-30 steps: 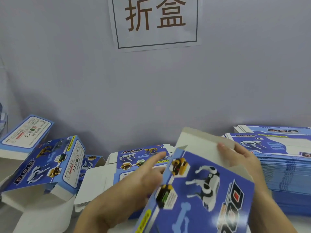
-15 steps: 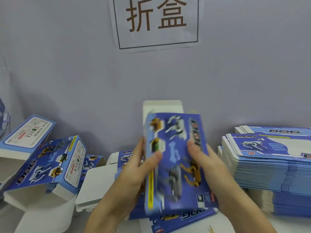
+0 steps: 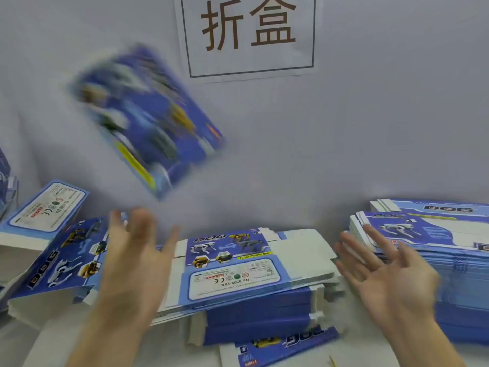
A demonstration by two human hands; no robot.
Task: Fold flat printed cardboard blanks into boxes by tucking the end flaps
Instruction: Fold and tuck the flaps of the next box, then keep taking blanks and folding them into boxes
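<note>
box (image 3: 148, 120) airborne, blurred | left hand (image 3: 135, 250) spread, empty | right hand (image 3: 391, 271) spread, empty

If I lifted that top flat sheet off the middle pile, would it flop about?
Probably a little: the top blank is thin, creased card with loose flaps, so it may bend at the folds. It looks light. Its glossy print could slide off the middle pile.

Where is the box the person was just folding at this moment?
In the head view the folded box is in mid-air, blurred, at upper left against the wall, above the open left hand and left of the wall sign; neither hand touches it.
</note>
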